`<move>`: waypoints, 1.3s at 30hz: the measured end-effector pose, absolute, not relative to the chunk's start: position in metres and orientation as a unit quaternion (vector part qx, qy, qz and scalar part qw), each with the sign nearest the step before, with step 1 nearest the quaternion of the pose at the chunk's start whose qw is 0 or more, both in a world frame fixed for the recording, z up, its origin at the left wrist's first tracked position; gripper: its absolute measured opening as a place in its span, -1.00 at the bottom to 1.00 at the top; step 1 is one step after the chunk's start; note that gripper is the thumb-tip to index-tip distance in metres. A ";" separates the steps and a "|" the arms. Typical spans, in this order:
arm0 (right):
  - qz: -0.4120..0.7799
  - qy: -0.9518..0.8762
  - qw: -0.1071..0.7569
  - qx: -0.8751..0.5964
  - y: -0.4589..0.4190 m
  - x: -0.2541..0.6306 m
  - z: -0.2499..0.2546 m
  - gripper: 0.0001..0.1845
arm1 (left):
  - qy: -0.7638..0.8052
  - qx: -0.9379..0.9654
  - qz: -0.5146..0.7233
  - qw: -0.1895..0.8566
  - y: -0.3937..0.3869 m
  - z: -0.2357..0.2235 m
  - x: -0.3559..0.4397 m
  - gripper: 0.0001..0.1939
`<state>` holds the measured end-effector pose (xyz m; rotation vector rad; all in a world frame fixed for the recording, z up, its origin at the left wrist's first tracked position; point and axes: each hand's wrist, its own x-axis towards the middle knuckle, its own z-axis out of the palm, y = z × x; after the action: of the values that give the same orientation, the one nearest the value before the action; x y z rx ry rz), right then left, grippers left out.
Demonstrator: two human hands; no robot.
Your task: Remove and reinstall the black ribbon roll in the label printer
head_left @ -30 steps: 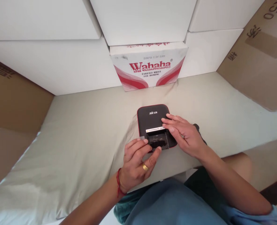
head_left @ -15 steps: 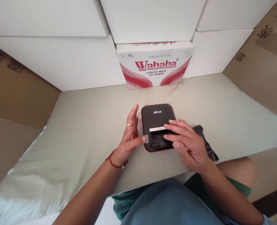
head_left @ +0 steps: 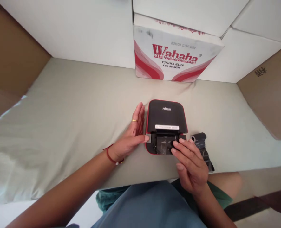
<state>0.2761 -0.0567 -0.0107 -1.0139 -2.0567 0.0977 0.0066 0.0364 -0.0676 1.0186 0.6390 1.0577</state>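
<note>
A black printer-like device (head_left: 166,115) with a red edge and a white strip label lies on the cloth-covered surface. Its upper cover appears tilted up, and dark, shiny creased film (head_left: 163,146) shows in the lower opening. Along the device's left side stands my left hand (head_left: 128,139), fingers stretched out, its thumb pressing a small grey tab (head_left: 149,138) at the edge. My right hand (head_left: 192,163) rests its extended fingertips on the lower right of the opening, over the film. Close by lies a small black roll (head_left: 199,137) with a crumpled dark film tail.
A white and red Wahaha water carton (head_left: 176,57) stands behind the device, against stacked white boxes (head_left: 88,34). Brown cardboard boxes flank the surface at left (head_left: 14,53) and right (head_left: 271,98). The surface's front edge runs near my lap.
My left hand has gone from the opening to the device's left side, its thumb on the grey tab. The cover has risen. My right hand has shifted lower. The view has tilted.
</note>
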 end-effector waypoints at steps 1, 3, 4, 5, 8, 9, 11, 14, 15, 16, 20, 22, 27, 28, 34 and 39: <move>0.039 -0.822 0.404 -0.400 -0.054 0.278 -0.007 -0.55 | 0.285 0.464 0.475 0.692 0.036 -0.068 0.007 0.35; 0.057 -0.836 0.386 -0.386 -0.047 0.283 0.008 -0.58 | 0.279 0.474 0.476 0.686 0.037 -0.068 0.008 0.28; 0.076 -0.841 0.375 -0.383 -0.043 0.285 0.018 -0.60 | 0.275 0.477 0.478 0.684 0.037 -0.068 0.009 0.25; 0.098 -0.840 0.364 -0.389 -0.037 0.287 0.028 -0.63 | 0.272 0.478 0.480 0.683 0.038 -0.067 0.010 0.22; 0.143 -0.821 0.323 -0.447 -0.015 0.287 0.059 -0.70 | 0.259 0.475 0.488 0.685 0.039 -0.064 0.012 0.13; 0.148 -0.817 0.302 -0.468 -0.006 0.285 0.066 -0.71 | 0.254 0.474 0.492 0.684 0.039 -0.063 0.013 0.10; 0.145 -0.822 0.249 -0.491 0.015 0.277 0.075 -0.70 | 0.247 0.473 0.497 0.684 0.040 -0.062 0.015 0.06; 0.111 -0.838 0.126 -0.519 0.047 0.260 0.075 -0.68 | 0.250 0.466 0.502 0.684 0.042 -0.063 0.016 0.07; 0.096 -0.841 0.078 -0.526 0.056 0.255 0.073 -0.69 | 0.253 0.464 0.504 0.683 0.043 -0.064 0.016 0.09; 0.087 -0.844 0.030 -0.529 0.063 0.250 0.071 -0.71 | 0.256 0.464 0.506 0.681 0.044 -0.065 0.016 0.10; 0.086 -0.841 -0.078 -0.528 0.084 0.236 0.066 -0.73 | 0.254 0.473 0.508 0.674 0.047 -0.070 0.015 0.12; 0.080 -0.835 -0.089 -0.537 0.091 0.232 0.064 -0.75 | 0.252 0.476 0.504 0.675 0.047 -0.072 0.015 0.12; 0.094 -0.833 -0.060 -0.541 0.088 0.232 0.071 -0.75 | 0.252 0.477 0.507 0.672 0.048 -0.074 0.016 0.10; 0.108 -0.835 -0.042 -0.538 0.082 0.236 0.078 -0.74 | 0.250 0.476 0.508 0.673 0.048 -0.074 0.016 0.10; 0.251 -0.783 0.178 -0.540 0.036 0.312 0.143 -0.70 | 0.235 0.467 0.505 0.687 0.048 -0.069 0.016 0.07; 0.283 -0.676 0.215 -0.645 0.061 0.375 0.108 -0.46 | 0.236 0.463 0.512 0.684 0.050 -0.068 0.017 0.06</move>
<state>0.3747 0.0610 0.1076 -1.7880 -1.8756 0.7844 0.0170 0.0498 -0.0680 1.0373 0.5300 1.1478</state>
